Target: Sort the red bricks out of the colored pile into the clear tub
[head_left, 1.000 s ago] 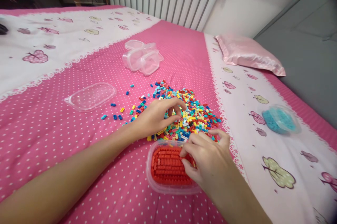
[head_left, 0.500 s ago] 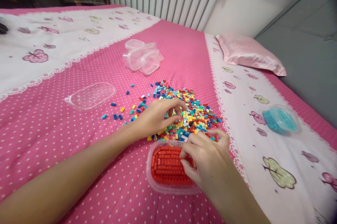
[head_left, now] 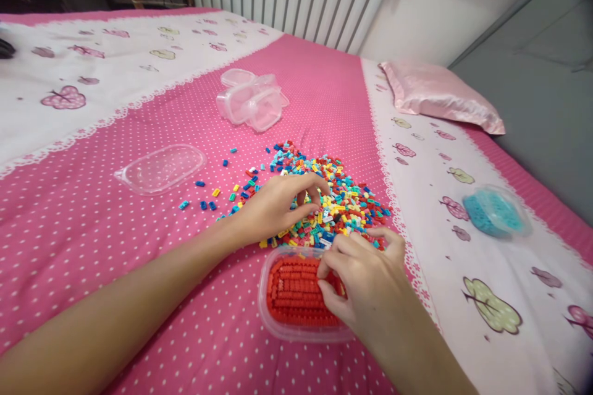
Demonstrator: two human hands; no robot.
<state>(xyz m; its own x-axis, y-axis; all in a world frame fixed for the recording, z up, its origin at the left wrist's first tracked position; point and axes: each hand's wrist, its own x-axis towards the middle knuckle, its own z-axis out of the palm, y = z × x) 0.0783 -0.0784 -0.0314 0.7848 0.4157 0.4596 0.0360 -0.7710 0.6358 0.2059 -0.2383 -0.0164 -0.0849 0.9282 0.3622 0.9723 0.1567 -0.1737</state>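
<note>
My left hand [head_left: 287,203] hovers over a loose pile of small multicoloured toy bricks [head_left: 345,197]. Its fingers are curved, with a gap between thumb and forefinger and nothing visible in it. Just in front of the pile, a clear plastic box [head_left: 264,314] holds rows of red toy bricks [head_left: 296,296] packed close together. Over the right part of this box is my right hand [head_left: 364,277], thumb and forefinger drawn together at the red bricks. Whatever lies between those fingertips is hidden, as is the box's right end.
A clear lid [head_left: 162,169] lies on the pink dotted bedspread [head_left: 139,240] at left. Nested clear boxes [head_left: 252,101] sit beyond the pile. At right stands a clear box of turquoise bricks [head_left: 495,212]. A pink pillow [head_left: 440,95] rests near the grey headboard [head_left: 532,73].
</note>
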